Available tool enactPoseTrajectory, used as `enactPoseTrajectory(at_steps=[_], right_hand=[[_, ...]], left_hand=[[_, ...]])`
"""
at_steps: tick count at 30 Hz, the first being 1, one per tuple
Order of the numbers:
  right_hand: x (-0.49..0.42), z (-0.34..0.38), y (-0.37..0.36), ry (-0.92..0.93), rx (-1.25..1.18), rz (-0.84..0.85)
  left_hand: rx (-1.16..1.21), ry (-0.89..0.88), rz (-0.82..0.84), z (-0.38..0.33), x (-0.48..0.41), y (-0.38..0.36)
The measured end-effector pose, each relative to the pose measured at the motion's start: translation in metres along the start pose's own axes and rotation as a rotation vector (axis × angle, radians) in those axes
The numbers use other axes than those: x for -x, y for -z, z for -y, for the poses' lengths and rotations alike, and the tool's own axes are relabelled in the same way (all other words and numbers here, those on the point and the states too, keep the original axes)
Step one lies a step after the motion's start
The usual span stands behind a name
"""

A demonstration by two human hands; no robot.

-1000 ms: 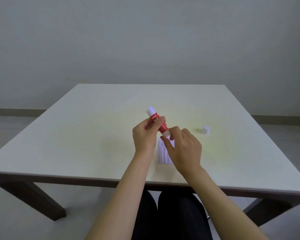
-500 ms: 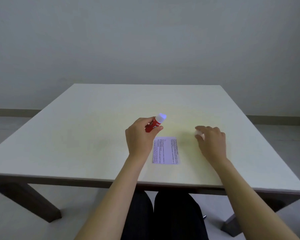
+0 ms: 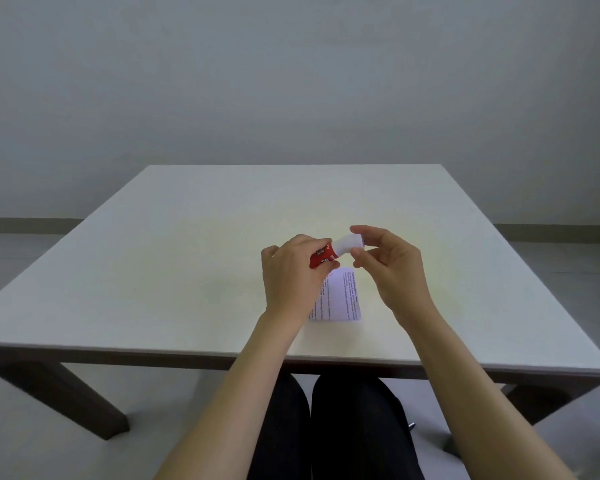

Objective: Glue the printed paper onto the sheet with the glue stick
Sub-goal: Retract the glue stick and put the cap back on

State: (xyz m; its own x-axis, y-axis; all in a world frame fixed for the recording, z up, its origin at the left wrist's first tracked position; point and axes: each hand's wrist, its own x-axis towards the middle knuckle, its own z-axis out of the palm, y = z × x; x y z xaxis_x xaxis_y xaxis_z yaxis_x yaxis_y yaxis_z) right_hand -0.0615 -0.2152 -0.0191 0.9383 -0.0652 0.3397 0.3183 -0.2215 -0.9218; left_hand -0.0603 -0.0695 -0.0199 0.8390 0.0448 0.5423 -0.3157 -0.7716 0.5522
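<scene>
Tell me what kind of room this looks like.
Probably a plain office or study room: one bare pale table, a blank grey wall with a low skirting board, and only a printed paper out.

I see soft, even, rather dim light with a cool grey cast. A faint yellowish bright patch sits on the table [image 3: 187, 258] around its middle. Shadows are weak; only the space under its near edge goes dark. No hard glare. Wide-angle bending splays the side edges outward. The print on the paper [image 3: 340, 299] is too blurred to read.
</scene>
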Motion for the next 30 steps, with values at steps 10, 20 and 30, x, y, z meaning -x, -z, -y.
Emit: enactPoseTrajectory(at_steps=[10,20,30], right_hand=[[-0.014,0.021,-0.010,0.147,0.673,-0.004],[-0.017,0.010,-0.007,0.121,0.783,0.169],[-0.009,0.005,-0.004,-0.043,0.666,0.138]], left_hand=[[-0.022,-0.081,-0.022,0.002,0.000,0.009],[-0.110,-0.116,0.057,0.015,-0.001,0.017],[0.046,0.066,0.253,0.035,-0.020,0.016]])
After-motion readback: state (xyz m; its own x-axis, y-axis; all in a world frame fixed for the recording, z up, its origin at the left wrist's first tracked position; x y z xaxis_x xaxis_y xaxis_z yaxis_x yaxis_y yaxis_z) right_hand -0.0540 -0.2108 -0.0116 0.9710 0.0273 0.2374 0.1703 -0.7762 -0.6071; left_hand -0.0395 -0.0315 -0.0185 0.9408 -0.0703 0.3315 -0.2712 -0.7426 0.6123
